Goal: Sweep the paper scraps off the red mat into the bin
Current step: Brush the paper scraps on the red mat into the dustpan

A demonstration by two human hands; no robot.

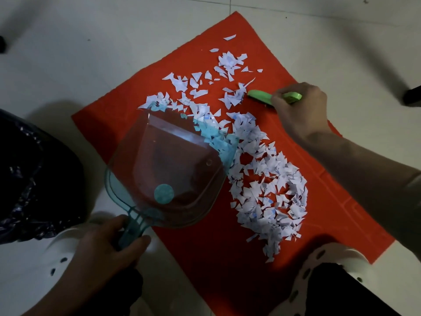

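Observation:
A red mat [211,258] lies on the pale tiled floor. Several white paper scraps [268,190] spread across it in a curved band from its far end to its near right. My left hand [109,242] grips the handle of a clear teal dustpan [168,169], whose front lip rests on the mat against the scraps. My right hand [298,110] grips a green brush [259,95] at the right of the mat, its tip touching scraps near the far end. A bin lined with a dark plastic bag [25,179] stands at the left.
White perforated footwear shows at the bottom left [59,252] and bottom right [319,258], the right one on the mat's near edge. A dark object [412,94] stands on the floor at the far right. Bare tiles surround the mat.

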